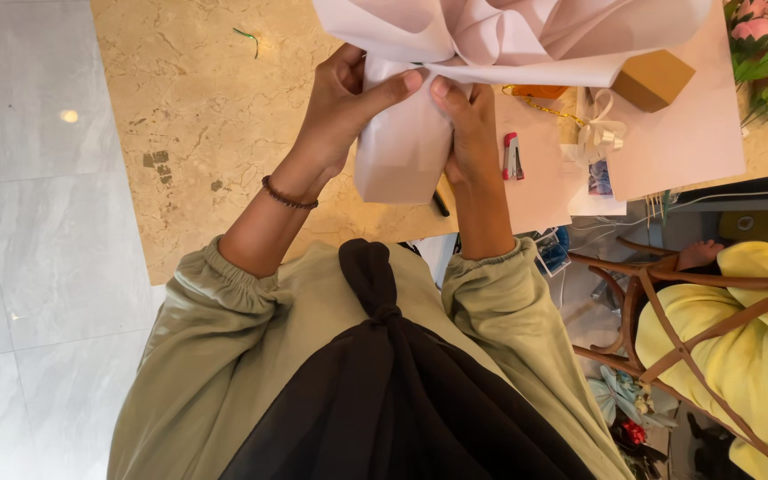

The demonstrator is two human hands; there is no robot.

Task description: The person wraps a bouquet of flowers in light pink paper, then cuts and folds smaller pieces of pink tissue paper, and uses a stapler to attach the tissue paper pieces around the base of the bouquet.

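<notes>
Fingers (402,84) of the left hand (340,107) and right hand (468,124) pinch tight around the narrow waist of a pale pink paper wrap (402,156), seemingly to keep its gathers from springing loose. It is held above the beige stone counter (197,116), smooth below the grip and flaring into soft folds above, with a red stapler (512,157) and cream ribbon (599,133) lying just beside.
</notes>
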